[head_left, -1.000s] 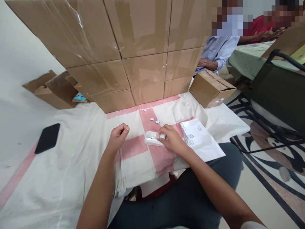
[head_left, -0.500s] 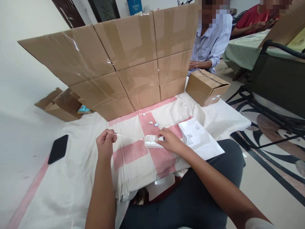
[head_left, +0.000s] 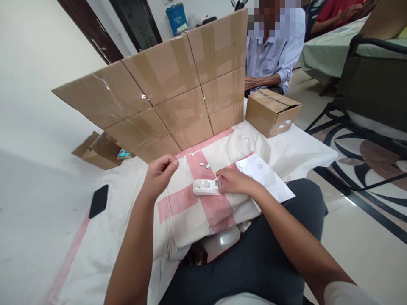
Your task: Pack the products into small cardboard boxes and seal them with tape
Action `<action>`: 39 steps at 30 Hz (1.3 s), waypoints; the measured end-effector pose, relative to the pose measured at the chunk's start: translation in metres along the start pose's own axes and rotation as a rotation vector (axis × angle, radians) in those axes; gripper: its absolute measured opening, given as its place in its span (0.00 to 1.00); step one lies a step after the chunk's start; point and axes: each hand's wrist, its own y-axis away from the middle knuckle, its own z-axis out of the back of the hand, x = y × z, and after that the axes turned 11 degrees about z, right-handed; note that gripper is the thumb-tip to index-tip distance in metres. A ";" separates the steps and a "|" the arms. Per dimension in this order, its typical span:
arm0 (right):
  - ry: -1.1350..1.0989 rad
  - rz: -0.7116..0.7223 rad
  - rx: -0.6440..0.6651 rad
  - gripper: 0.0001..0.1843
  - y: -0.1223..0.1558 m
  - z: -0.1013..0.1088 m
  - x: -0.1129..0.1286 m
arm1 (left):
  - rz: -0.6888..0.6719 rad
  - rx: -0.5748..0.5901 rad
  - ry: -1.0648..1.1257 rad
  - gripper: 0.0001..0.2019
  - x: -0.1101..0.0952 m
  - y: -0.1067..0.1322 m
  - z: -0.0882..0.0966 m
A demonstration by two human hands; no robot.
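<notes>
A white tape dispenser (head_left: 206, 187) lies on the pink-and-white cloth (head_left: 178, 203) over my lap. My right hand (head_left: 237, 182) grips its right end and presses it down. My left hand (head_left: 160, 173) is raised to the left of the dispenser, thumb and forefinger pinched together near the foot of the cardboard wall. What they pinch looks like the end of a clear tape strip, barely visible. A white sheet (head_left: 269, 180) with small stickers lies just right of my right hand.
A taped wall of cardboard boxes (head_left: 178, 93) stands behind the cloth, with a small carton (head_left: 271, 112) at its right and open cartons (head_left: 101, 150) at its left. A black phone (head_left: 98, 201) lies on the left. A seated person (head_left: 270, 59) is behind; a dark chair (head_left: 372, 89) stands right.
My left hand swung out to the left drawing a strip from the dispenser, then came back up towards the cardboard wall, still pinched. My right hand stayed on the dispenser. The view tilted upward.
</notes>
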 end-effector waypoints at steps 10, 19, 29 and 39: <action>-0.329 0.077 -0.485 0.03 0.006 0.005 0.032 | -0.205 0.205 -0.570 0.15 -0.078 0.006 -0.118; -0.464 -0.032 -0.416 0.13 0.016 0.016 0.029 | 0.102 -0.243 -0.416 0.16 0.007 0.024 -0.079; -0.351 -0.258 -0.028 0.14 0.029 0.031 0.011 | 0.417 -0.363 -0.275 0.17 0.114 0.078 -0.115; -0.031 -0.456 0.159 0.18 0.010 0.021 0.002 | 0.457 -0.372 -0.239 0.17 0.116 0.076 -0.114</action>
